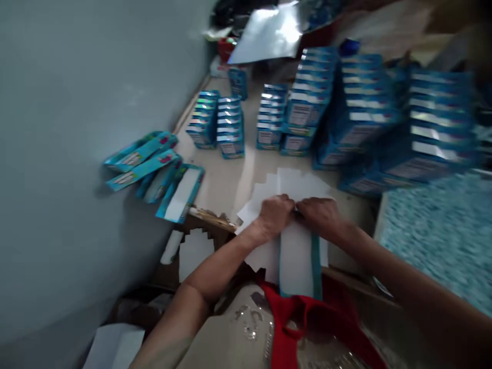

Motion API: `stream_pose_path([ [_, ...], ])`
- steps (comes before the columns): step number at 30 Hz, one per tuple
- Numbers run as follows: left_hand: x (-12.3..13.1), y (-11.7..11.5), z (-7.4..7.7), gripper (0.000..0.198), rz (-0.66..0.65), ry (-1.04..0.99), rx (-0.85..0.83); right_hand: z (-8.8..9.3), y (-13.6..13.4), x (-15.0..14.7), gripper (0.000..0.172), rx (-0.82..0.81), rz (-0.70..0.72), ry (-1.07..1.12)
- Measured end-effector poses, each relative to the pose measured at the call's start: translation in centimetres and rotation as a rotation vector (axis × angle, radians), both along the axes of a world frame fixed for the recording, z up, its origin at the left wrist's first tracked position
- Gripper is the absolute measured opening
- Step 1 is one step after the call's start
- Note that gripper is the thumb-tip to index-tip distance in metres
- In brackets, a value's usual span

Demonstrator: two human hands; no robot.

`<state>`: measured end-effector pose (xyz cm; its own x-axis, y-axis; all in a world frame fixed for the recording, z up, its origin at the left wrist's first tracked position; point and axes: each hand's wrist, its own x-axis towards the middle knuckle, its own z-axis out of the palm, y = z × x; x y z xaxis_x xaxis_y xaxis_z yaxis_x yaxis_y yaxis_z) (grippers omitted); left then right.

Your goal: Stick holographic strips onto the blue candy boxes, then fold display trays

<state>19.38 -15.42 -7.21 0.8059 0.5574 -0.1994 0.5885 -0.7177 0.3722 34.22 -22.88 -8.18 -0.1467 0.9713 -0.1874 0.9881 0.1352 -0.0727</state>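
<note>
Near the table's front edge, my left hand [277,209] and my right hand [321,215] meet with curled fingers at the upper end of a long flat box piece [296,256]. That piece is white inside with blue-green side edges, and it reaches down toward my lap. Both hands grip its top end; what lies right between the fingertips is too small to make out. Under the hands, white cardboard sheets [261,197] are fanned out on the table, their outlines stepped.
Stacks of blue boxes [359,97] line the table's back and right. Open blue box pieces [180,195] lie at the left edge by the pale wall. A shiny silver sheet [269,33] is at the back. A blue speckled surface [438,230] is at the right.
</note>
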Motion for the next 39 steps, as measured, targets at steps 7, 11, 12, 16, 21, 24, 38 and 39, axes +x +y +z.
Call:
stream_pose_path([
  [7, -1.8, -0.5, 0.1, 0.033, 0.223, -0.093, -0.087, 0.7, 0.7, 0.5, 0.019, 0.032, -0.03, 0.083],
  [11, -4.4, -2.8, 1.9, 0.058, 0.366, -0.059, -0.106, 2.3, 1.3, 1.3, 0.018, 0.025, -0.183, 0.133],
  [12, -5.3, -3.1, 2.6, 0.048, 0.391, -0.019, -0.093, 2.7, 1.6, 1.2, 0.021, 0.078, -0.225, 0.165],
  [16, -10.9, -0.3, 5.7, 0.019, 0.57, 0.024, 0.105, 3.9, 2.5, -1.9, 0.046, 0.346, -0.256, 0.534],
  [21, -20.5, 9.8, 9.0, 0.019, 0.795, -0.103, 0.294, 2.3, -0.8, -6.4, 0.052, 0.425, -0.092, 0.691],
  [24, -21.3, 11.4, 8.1, 0.038, 0.723, -0.263, 0.385, 0.1, -4.9, -6.3, 0.046, 0.459, -0.149, 0.641],
  [38, -9.8, -2.5, -0.2, 0.043, 0.465, -0.24, 0.174, -8.3, -14.9, -4.0, 0.099, 0.376, -0.098, 0.162],
  [39, -9.6, -2.1, 0.1, 0.051, 0.504, -0.163, 0.177, -8.7, -14.9, -4.0, 0.097, 0.373, -0.1, 0.166],
])
